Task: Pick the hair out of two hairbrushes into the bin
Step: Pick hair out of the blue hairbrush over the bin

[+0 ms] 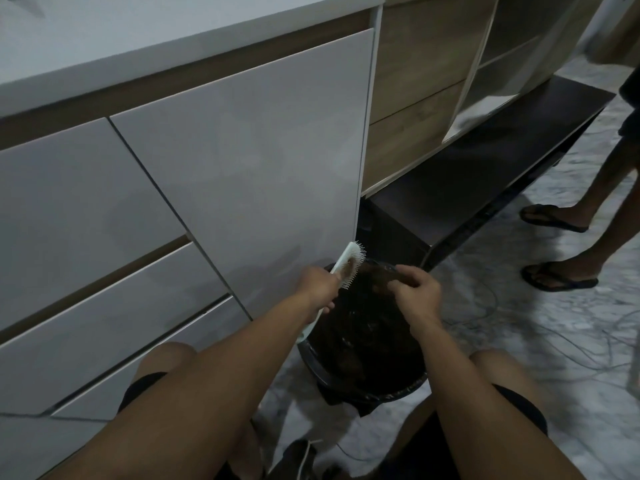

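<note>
Glossy grey cabinet fronts (242, 150) back a marble-patterned floor, where a dark round bin (367, 344) sits between the knees. Over its far rim the left hand (320, 289) is wrapped around a pale plastic hairbrush (348, 263) — long axis tilting up and away, bristles facing right. Just beside them, the right hand (415, 289) pinches a brown hair clump (381, 277) — soft, matted, directly above the bin.

Both bare forearms are reaching forward and down; the left hand (318, 284) is gripping closed, and the right hand (417, 289) is pinching with curled fingers.
</note>
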